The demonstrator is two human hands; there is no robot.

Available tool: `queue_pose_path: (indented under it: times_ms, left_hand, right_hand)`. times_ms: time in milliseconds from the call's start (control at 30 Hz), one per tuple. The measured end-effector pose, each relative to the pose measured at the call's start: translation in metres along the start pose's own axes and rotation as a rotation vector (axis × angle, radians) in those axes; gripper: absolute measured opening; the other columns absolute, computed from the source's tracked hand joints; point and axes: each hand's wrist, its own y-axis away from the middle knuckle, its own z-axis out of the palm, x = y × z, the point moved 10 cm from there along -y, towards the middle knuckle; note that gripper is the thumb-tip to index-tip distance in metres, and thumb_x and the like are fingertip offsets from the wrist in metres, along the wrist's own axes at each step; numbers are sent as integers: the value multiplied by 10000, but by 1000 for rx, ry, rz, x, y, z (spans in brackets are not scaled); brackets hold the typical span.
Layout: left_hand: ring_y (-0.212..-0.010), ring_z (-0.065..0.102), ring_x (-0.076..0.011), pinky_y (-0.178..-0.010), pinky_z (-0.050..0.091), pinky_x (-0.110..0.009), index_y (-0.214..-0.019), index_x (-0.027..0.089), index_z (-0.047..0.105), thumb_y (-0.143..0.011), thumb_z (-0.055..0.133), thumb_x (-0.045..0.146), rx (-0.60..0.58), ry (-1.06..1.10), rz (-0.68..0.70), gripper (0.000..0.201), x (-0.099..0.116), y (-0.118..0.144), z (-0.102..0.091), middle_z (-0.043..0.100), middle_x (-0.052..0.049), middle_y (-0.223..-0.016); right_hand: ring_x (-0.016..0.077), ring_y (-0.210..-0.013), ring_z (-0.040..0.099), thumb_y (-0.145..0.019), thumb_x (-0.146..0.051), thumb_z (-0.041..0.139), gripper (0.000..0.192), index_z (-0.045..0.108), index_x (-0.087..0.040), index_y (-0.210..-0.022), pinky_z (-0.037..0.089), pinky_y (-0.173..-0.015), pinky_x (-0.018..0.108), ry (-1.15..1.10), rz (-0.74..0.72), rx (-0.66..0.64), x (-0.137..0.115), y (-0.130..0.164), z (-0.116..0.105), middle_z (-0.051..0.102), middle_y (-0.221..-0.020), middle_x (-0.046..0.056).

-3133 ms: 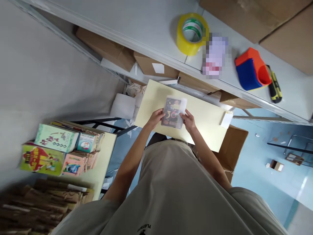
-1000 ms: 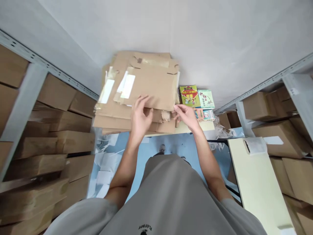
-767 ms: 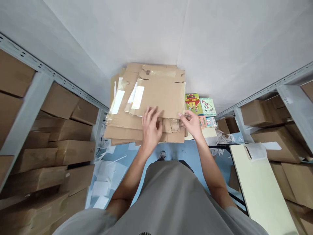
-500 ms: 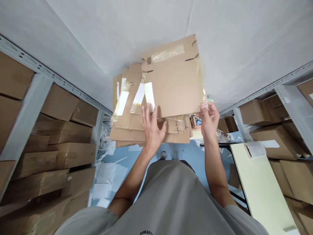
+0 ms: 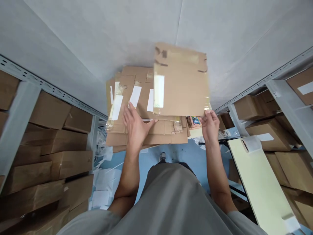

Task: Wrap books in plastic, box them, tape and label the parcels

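My right hand (image 5: 210,124) pinches the lower right corner of a flattened cardboard box (image 5: 182,86), which has a white label at its left and clear tape along its edges. That box is raised and tilted over the right part of a stack of flattened cardboard boxes (image 5: 146,138). My left hand (image 5: 137,122) lies with fingers spread on the stack, near several white labels (image 5: 135,96), and grips nothing. Coloured printed items (image 5: 195,120) show partly between the stack and my right hand.
Shelves with cardboard boxes stand at left (image 5: 73,160) and right (image 5: 276,130). A pale tabletop (image 5: 256,176) lies at my right, bearing a white roll (image 5: 251,144). White sheets (image 5: 100,198) and plastic scraps litter the blue floor (image 5: 149,163). A grey wall (image 5: 127,32) rises ahead.
The held box has turned to stand straighter and shifted right, uncovering more of the stack and another label. My left hand has come away from its left edge and moved left.
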Motion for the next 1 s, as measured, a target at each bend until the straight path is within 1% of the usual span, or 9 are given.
queue_pose_path:
  times_ms: [100,200,300,467,600,767,833,933,1000]
  left_hand:
    - [-1783,426,-625,-1469,310,-880,-1927,158,296,-853,1092,515,-27,16,16,1384,-3,-3,-8,504,-345,-1864]
    - [-1717,524,-588,-1448,376,-866,-1885,202,396,-885,1069,476,-39,47,43,1236,-2,0,-10,632,-282,-1756]
    - [-1672,587,-530,-1458,416,-811,-1825,260,501,-931,1034,446,-52,101,71,1058,1,4,-8,709,-222,-1683]
    - [-1627,656,-452,-1433,479,-762,-1846,284,495,-1020,931,366,-121,152,119,938,14,13,0,770,-163,-1661]
    - [-1663,656,-390,-1427,510,-708,-1922,317,388,-1095,847,366,-255,215,201,946,37,28,13,781,-137,-1678]
    - [-1870,384,-447,-1550,240,-755,-1859,278,537,-1026,962,471,-497,52,427,955,60,49,38,539,-183,-1920]
    - [-1877,358,-460,-1545,228,-772,-1815,259,605,-1055,930,512,-501,-6,459,865,59,50,42,523,-201,-1926]
    - [-1847,427,-453,-1529,281,-775,-1729,280,709,-1133,809,594,-459,-2,482,681,60,46,40,616,-182,-1860]
    - [-1825,474,-440,-1528,303,-764,-1681,286,755,-1187,700,619,-402,31,482,598,64,41,32,683,-162,-1803]
  right_hand:
    - [180,-919,803,-790,-723,1041,586,743,-286,-1042,746,-822,318,177,64,-160,33,1,25,830,-1039,-8]
    - [253,-1081,810,-777,-792,999,619,764,-287,-1049,738,-889,373,324,74,-281,52,-5,42,865,-1109,36]
    - [275,-1136,812,-791,-798,971,620,762,-293,-1085,732,-925,398,357,58,-290,52,-19,43,878,-1188,50]
    - [215,-955,832,-677,-615,1099,599,757,-286,-1042,716,-855,337,270,143,-253,45,-42,31,888,-1085,21]
    - [164,-884,854,-659,-404,1079,530,660,-303,-968,744,-816,274,29,211,-134,30,-52,5,872,-1024,-42]
    - [128,-684,799,-679,-226,968,432,647,-282,-963,709,-627,220,-76,143,-20,-7,-55,-50,842,-934,-61]
    - [127,-686,798,-694,-202,942,385,652,-271,-938,701,-616,206,-102,85,32,-24,-54,-74,828,-894,-58]
    - [135,-733,814,-757,-197,893,285,682,-263,-937,732,-677,223,-132,3,116,-46,-50,-103,831,-900,-40]
    - [155,-846,854,-805,-198,856,213,705,-257,-944,749,-744,235,-170,-46,165,-57,-46,-115,853,-966,-5]
